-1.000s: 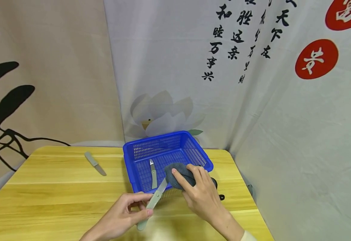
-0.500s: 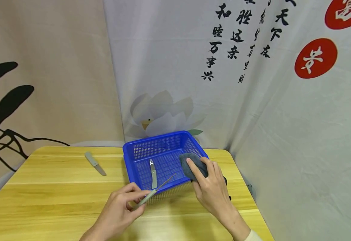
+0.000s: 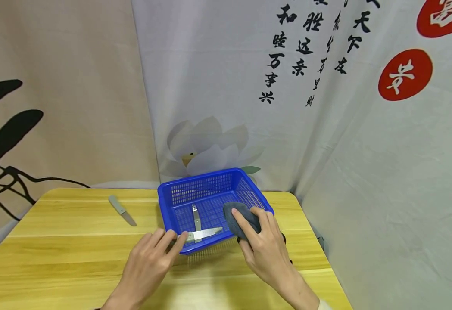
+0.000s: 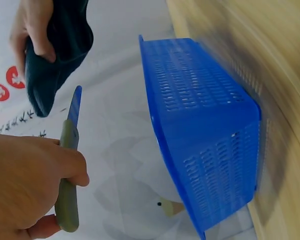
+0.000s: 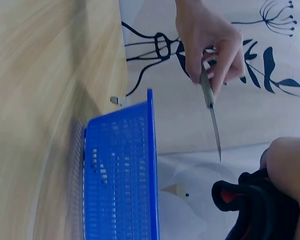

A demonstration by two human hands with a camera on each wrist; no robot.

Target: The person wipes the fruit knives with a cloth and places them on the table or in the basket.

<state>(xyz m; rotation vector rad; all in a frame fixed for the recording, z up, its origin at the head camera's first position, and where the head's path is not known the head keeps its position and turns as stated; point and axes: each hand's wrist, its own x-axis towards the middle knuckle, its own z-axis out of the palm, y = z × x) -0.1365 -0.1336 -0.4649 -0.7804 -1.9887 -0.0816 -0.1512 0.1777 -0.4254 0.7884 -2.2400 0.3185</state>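
My left hand (image 3: pixel 150 258) pinches the pale green handle of a knife (image 4: pixel 67 202), whose metal blade points right over the near side of the blue basket (image 3: pixel 210 173). A folded dark grey cloth (image 3: pixel 235 219) is gripped in my right hand (image 3: pixel 266 249), just beyond the blade's tip. Blade and cloth are apart in the right wrist view. Inside the basket lies a fork (image 3: pixel 197 217) with a similar pale handle, partly covered by the held knife in the head view. Another knife (image 3: pixel 122 211) rests on the table to the left of the basket.
The basket stands near the back of the wooden table (image 3: pixel 74 241). A small black object (image 3: pixel 284 237) shows behind my right hand, mostly hidden. Printed curtains (image 3: pixel 218 86) hang behind and to the right of the table.
The cloth has come off the blade, moving right, then slightly back left. My left hand has turned the knife from slanting upward to nearly level, with the blade's flat showing.
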